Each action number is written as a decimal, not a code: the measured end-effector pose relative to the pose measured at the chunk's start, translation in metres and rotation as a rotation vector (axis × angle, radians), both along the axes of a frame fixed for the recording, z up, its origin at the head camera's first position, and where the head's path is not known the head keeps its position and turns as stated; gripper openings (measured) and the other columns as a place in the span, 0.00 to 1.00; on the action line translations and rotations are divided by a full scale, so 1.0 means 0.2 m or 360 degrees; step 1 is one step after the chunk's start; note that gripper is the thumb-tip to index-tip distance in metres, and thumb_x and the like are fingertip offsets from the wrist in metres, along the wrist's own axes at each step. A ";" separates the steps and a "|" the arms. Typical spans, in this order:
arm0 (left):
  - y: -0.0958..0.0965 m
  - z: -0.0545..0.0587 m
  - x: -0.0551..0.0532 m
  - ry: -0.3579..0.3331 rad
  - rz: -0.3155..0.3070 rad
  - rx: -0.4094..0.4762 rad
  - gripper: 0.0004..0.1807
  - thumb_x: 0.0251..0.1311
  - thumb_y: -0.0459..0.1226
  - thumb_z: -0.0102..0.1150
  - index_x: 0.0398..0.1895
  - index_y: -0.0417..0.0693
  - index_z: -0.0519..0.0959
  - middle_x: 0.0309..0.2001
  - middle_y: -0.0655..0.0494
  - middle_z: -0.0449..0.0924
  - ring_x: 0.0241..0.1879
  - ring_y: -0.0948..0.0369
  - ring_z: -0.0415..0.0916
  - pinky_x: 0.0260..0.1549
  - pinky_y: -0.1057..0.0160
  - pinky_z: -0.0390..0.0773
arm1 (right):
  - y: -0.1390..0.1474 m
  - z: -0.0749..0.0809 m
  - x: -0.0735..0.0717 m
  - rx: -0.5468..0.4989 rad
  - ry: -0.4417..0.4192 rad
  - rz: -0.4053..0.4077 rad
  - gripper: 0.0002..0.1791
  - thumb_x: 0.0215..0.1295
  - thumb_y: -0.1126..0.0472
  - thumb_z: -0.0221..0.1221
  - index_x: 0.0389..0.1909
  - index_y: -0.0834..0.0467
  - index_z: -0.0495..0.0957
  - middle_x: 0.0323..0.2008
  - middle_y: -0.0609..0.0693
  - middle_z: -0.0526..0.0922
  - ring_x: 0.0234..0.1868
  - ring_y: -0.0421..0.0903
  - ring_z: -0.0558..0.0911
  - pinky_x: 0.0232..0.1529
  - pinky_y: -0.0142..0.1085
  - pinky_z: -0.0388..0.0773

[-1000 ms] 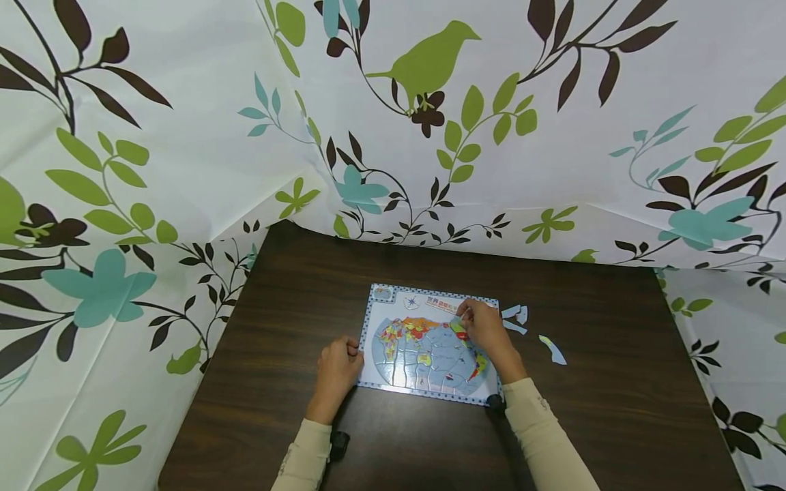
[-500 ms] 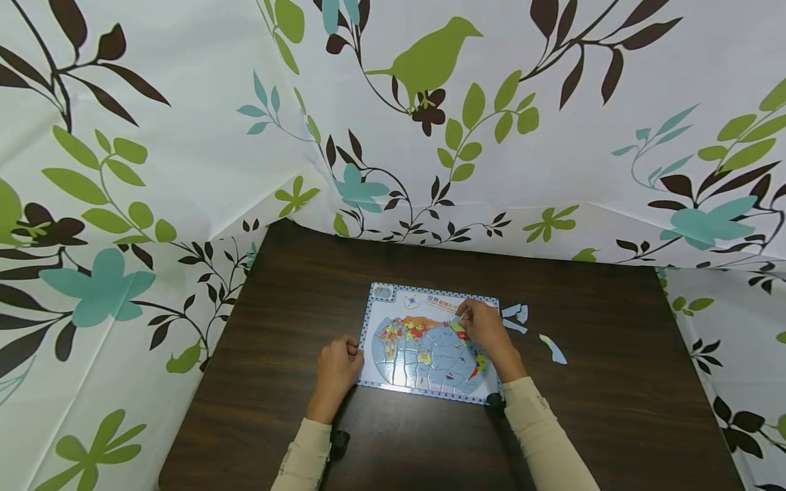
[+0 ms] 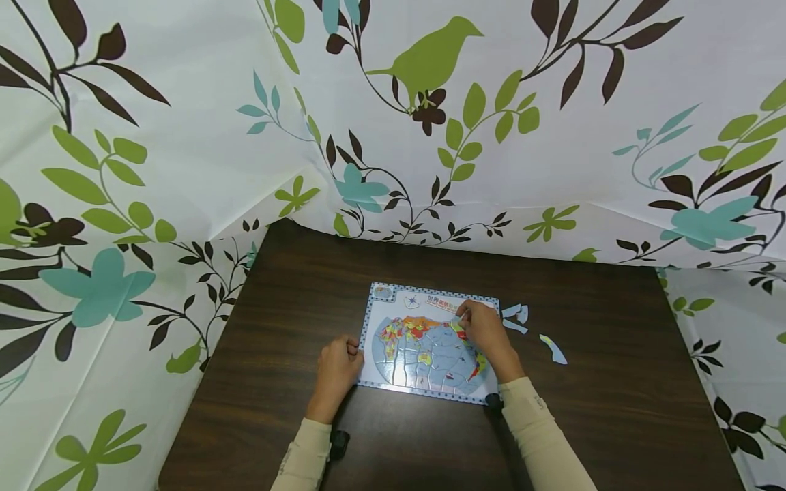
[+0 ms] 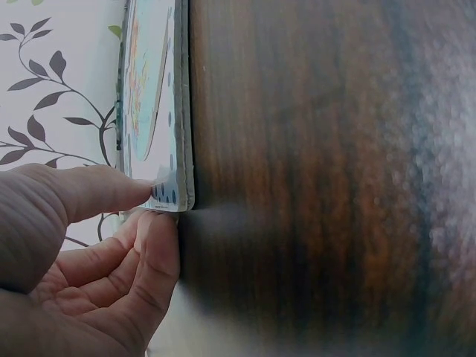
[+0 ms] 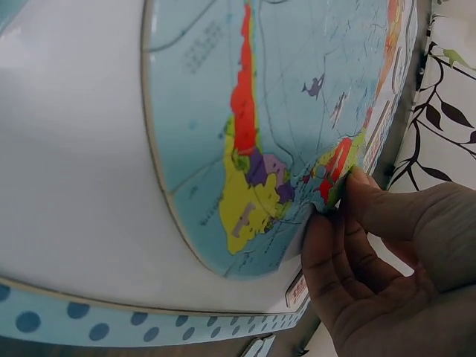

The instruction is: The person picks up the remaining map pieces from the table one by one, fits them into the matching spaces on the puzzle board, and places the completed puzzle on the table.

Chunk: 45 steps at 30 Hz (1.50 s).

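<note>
A world-map jigsaw puzzle (image 3: 405, 361) lies in its board on the table, most of its oval filled. My left hand (image 3: 338, 372) grips the board's left edge. In the left wrist view, the thumb (image 4: 111, 192) lies over the dotted border at a corner and the curled fingers bear against the edge. My right hand (image 3: 485, 331) is over the map's upper right. Its thumb and forefinger pinch a puzzle piece (image 5: 346, 182) at the green and red part of the map; the fingers hide much of the piece.
Several loose puzzle pieces (image 3: 514, 319) lie beside the board's right edge. A curved piece (image 3: 554, 349) lies farther right on the dark wooden table (image 3: 614, 409). Patterned cloth (image 3: 393, 136) hangs behind the table and along its sides.
</note>
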<state>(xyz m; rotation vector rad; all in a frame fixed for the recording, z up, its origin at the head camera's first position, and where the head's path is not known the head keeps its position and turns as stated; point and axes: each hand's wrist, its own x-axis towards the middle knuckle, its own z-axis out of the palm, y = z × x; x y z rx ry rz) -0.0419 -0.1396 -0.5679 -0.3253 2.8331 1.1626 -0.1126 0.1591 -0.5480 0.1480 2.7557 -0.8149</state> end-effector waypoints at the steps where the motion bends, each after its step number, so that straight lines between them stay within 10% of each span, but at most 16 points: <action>1: 0.00 0.00 0.00 0.0001 -0.0001 0.0000 0.08 0.60 0.30 0.72 0.41 0.37 0.85 0.34 0.48 0.85 0.32 0.57 0.81 0.34 0.55 0.81 | 0.00 0.00 0.00 0.0008 -0.0004 0.0001 0.06 0.73 0.68 0.64 0.48 0.61 0.84 0.40 0.57 0.87 0.38 0.50 0.81 0.44 0.46 0.79; 45: 0.01 0.01 0.00 -0.0022 0.0017 -0.0005 0.08 0.61 0.30 0.71 0.42 0.37 0.85 0.34 0.47 0.85 0.33 0.55 0.81 0.37 0.52 0.83 | 0.04 0.03 0.04 -0.0080 0.0092 -0.0082 0.06 0.71 0.68 0.67 0.46 0.62 0.83 0.42 0.58 0.87 0.42 0.52 0.84 0.46 0.48 0.81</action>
